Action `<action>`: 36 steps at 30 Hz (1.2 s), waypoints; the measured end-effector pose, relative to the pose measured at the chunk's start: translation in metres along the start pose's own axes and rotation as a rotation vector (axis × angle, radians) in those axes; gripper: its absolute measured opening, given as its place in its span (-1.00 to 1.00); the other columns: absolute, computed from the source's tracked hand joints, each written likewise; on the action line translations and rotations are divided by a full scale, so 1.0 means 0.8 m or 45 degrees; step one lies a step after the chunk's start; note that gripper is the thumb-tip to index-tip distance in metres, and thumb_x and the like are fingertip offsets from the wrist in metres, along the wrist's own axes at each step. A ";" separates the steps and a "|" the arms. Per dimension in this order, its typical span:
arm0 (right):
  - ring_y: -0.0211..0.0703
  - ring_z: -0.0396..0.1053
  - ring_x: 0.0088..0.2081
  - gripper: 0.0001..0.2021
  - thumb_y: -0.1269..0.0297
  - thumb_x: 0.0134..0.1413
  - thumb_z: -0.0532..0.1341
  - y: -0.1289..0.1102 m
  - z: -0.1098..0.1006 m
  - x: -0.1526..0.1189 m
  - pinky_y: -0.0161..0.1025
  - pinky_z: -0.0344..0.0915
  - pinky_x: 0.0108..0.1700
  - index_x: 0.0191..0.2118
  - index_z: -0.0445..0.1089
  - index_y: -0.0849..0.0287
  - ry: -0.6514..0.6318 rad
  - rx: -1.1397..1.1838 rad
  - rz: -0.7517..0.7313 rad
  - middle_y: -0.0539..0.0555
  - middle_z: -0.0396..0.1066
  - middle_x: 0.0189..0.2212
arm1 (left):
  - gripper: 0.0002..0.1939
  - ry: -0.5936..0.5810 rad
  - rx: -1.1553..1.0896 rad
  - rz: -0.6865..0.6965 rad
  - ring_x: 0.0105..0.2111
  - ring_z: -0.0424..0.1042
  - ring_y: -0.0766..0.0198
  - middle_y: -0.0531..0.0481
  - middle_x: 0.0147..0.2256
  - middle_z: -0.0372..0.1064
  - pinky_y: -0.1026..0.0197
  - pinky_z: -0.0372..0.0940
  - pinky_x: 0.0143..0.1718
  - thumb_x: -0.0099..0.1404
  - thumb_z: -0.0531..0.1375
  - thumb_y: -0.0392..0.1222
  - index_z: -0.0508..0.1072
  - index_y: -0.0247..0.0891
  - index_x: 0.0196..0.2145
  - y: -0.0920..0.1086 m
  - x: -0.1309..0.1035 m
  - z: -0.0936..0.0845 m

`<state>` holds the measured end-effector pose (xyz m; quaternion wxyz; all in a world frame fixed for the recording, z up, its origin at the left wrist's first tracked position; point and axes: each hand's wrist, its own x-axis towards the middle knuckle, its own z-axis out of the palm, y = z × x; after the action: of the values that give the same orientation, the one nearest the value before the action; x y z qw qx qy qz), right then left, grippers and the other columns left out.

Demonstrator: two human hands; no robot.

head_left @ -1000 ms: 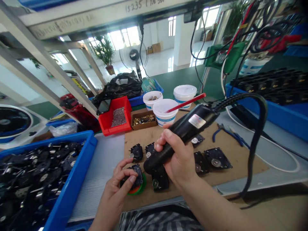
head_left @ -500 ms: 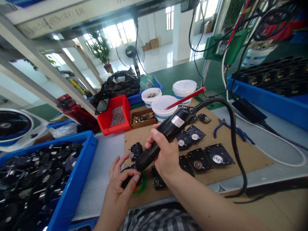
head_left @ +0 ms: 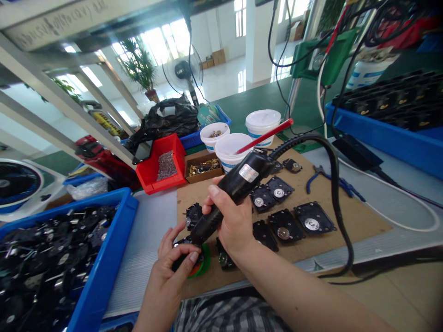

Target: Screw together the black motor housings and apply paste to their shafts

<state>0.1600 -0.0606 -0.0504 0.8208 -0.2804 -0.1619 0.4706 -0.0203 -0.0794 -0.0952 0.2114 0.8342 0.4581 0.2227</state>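
Note:
My right hand [head_left: 232, 216] is wrapped round a black corded power screwdriver [head_left: 238, 179], tilted with its tip down to the left. The tip meets a small black part [head_left: 180, 262] that the fingers of my left hand [head_left: 173, 267] grip. Under that part shows a green and orange round holder [head_left: 205, 263]. Another black part [head_left: 193, 216] lies just behind my left fingers. To the right, several black square housings with silver discs [head_left: 312, 223] lie on a brown cardboard sheet [head_left: 360, 226]. The exact contact at the tip is hidden.
A blue bin [head_left: 129, 207] of black parts stands at left. Behind the cardboard are a red bin [head_left: 178, 161], a box of brass pieces [head_left: 204, 168] and white tubs [head_left: 263, 122]. Blue pliers [head_left: 332, 180] and a thick black cable [head_left: 335, 193] lie right; a blue crate [head_left: 387, 143] stands beyond.
The view has shifted slightly, so most things sit a little further left and higher. Both hands keep their grips, and the screwdriver stays against the part.

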 end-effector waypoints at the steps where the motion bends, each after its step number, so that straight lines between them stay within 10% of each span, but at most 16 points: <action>1: -0.37 0.27 -0.64 -0.76 0.25 -0.09 0.36 0.000 0.000 0.000 -0.39 0.29 -0.53 -0.29 0.35 0.17 0.004 -0.003 0.004 -0.15 0.34 -0.63 | -0.81 -0.012 -0.009 -0.054 0.23 0.18 -0.14 -0.18 0.26 0.14 -0.39 0.22 0.10 0.37 0.11 -0.17 0.54 -0.16 -0.28 0.000 0.000 0.000; 10: -0.34 0.29 -0.65 -0.75 0.23 -0.10 0.35 -0.003 0.000 0.001 -0.37 0.31 -0.54 -0.29 0.34 0.16 -0.009 -0.021 -0.012 -0.16 0.33 -0.65 | -0.85 -0.025 -0.080 -0.163 0.34 -0.11 -0.13 -0.09 0.25 0.15 -0.49 -0.08 0.21 0.34 0.15 -0.13 0.53 -0.10 -0.30 -0.011 0.000 0.004; 19: -0.36 0.29 -0.62 -0.77 0.25 -0.06 0.36 -0.004 0.001 -0.004 -0.39 0.29 -0.52 -0.27 0.36 0.16 -0.042 -0.025 -0.001 -0.15 0.35 -0.63 | -0.75 0.095 -0.125 -0.210 -0.01 0.39 -0.02 -0.15 -0.02 0.32 -0.22 0.29 0.03 0.32 0.13 -0.01 0.49 -0.15 -0.41 0.022 0.003 0.009; 30: -0.38 0.29 -0.61 -0.85 0.29 0.06 0.33 -0.044 0.015 -0.022 -0.36 0.29 -0.47 -0.23 0.40 0.10 -0.531 -0.362 -0.081 -0.15 0.34 -0.59 | -0.93 0.150 -0.227 -0.086 0.04 0.35 0.00 -0.12 0.06 0.32 -0.11 0.30 0.02 0.24 0.22 -0.21 0.51 -0.11 -0.29 0.019 -0.009 0.013; 36: -0.37 0.28 -0.60 -0.82 0.22 0.05 0.35 -0.040 0.021 -0.022 -0.36 0.28 -0.47 -0.23 0.40 0.11 -0.544 -0.429 -0.081 -0.14 0.32 -0.60 | -0.90 0.172 -0.255 -0.027 0.10 0.28 0.01 -0.12 0.09 0.29 -0.08 0.25 0.07 0.22 0.25 -0.25 0.49 -0.12 -0.27 0.015 -0.015 0.017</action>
<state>0.1638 -0.0830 -0.0176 0.7241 -0.3022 -0.4162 0.4596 -0.0101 -0.0975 -0.1016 0.2647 0.7871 0.4557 0.3207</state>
